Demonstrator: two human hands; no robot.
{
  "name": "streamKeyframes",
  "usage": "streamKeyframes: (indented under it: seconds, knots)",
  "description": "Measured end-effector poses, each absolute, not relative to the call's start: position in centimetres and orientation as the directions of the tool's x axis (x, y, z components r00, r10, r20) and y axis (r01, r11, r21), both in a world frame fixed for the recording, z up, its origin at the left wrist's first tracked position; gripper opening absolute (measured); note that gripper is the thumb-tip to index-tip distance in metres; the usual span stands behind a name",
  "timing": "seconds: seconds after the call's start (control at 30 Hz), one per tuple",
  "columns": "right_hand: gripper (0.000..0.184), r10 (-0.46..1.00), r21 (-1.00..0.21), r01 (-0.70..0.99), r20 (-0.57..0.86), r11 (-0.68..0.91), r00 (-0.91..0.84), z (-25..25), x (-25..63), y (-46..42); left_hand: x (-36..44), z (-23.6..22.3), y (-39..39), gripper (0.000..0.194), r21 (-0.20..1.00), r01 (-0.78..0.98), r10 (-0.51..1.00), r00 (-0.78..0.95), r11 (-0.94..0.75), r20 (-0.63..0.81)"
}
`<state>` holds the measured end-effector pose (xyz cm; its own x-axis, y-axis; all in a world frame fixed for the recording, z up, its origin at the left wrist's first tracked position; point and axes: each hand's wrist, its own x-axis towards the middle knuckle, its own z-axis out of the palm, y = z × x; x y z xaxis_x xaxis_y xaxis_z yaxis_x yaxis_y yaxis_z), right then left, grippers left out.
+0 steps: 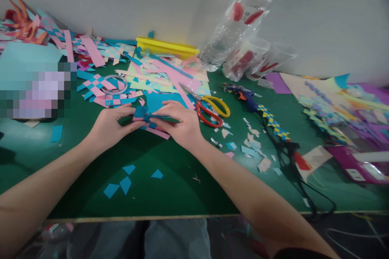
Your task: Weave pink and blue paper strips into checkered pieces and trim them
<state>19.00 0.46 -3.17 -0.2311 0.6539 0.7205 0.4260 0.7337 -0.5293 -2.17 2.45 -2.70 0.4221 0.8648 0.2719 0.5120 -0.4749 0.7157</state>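
The folded paper piece (141, 112), blue and pink, is just left of the scissors (199, 98), pinched between your two hands above the table (146, 198). Your left hand (106, 126) has its thumb and fingers closed on the left end; your right hand (186, 124) pinches the right side, beside the scissors' handles. The piece should be almost weightless and springy along its folds, but easy to crease or tear. Take it flat between thumb and fingertip pads where layers overlap, and keep the squeeze light; loose ends would probably bend or slip out. How firmly it holds together, I can't tell. Farther left of the scissors, the tape roll (125, 85) touches woven strips (96, 85); the glue gun (249, 101) lies to the scissors' right.
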Motion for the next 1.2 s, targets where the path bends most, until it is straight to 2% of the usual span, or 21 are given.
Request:
streamKeyframes:
  seconds: [0.2, 0.3, 0.4, 0.5, 0.73, 0.87, 1.2]
  knots:
    - [0.003, 0.719, -0.572, 0.486, 0.668, 0.66, -0.191, -3.2, 19.0, 0.3, -2.1, -2.3, 2.1, 0.02, 0.721, 0.514, 0.88, 0.358, -0.465, 0.312]
    - [0.003, 0.79, -0.658, 0.484, 0.6, 0.577, -0.125, -2.9, 18.9, 0.1, -2.1, -2.2, 2.1, 0.021, 0.725, 0.529, 0.892, 0.343, -0.442, 0.294]
    - [0.014, 0.874, -0.777, 0.436, 0.483, 0.453, -0.048, -2.6, 19.0, 0.1, -2.2, -1.9, 2.3, 0.02, 0.716, 0.565, 0.91, 0.31, -0.409, 0.276]
    - [0.021, 0.915, -0.842, 0.38, 0.402, 0.383, -0.034, -2.8, 19.3, 0.6, -2.5, -1.7, 2.5, 0.021, 0.694, 0.604, 0.919, 0.293, -0.392, 0.264]
    - [0.005, 0.911, -0.831, 0.377, 0.398, 0.409, -0.113, -3.9, 19.9, 1.6, -2.6, -1.6, 2.6, 0.023, 0.7, 0.612, 0.929, 0.261, -0.368, 0.261]
    - [0.007, 0.903, -0.812, 0.398, 0.405, 0.428, -0.143, -4.3, 20.0, 1.7, -2.6, -1.6, 2.5, 0.027, 0.683, 0.594, 0.905, 0.284, -0.424, 0.316]
    - [0.013, 0.913, -0.836, 0.366, 0.373, 0.408, -0.165, -5.4, 20.1, 2.3, -2.7, -1.6, 2.5, 0.03, 0.634, 0.658, 0.914, 0.301, -0.406, 0.273]
